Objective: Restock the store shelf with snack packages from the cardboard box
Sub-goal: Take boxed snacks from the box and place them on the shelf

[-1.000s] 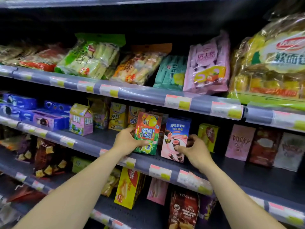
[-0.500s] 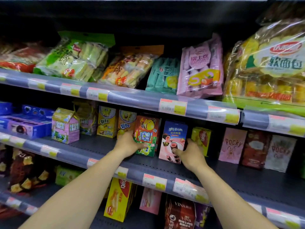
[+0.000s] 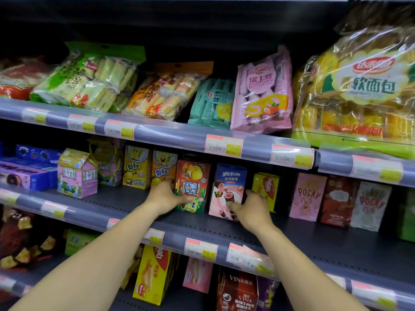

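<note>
We reach w/ both arms to the middle shelf (image 3: pixel 336 250). Our left hand (image 3: pixel 166 198) curls round the left edge of a red & green snack box (image 3: pixel 194 176), thumb across its front. Our right hand (image 3: pixel 253 212) grips the lower right corner of a pink & blue box (image 3: pixel 229 185). Both boxes upright, side by side.

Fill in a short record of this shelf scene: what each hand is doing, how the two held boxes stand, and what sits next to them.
left hand: grips the red box by its left side, thumb across the front
right hand: grips the pink box by its right side, thumb on the front
held boxes: upright, side by side on the middle shelf, a narrow gap between them
to their left: orange box
to their right: yellow box, then Pocky boxes
</note>
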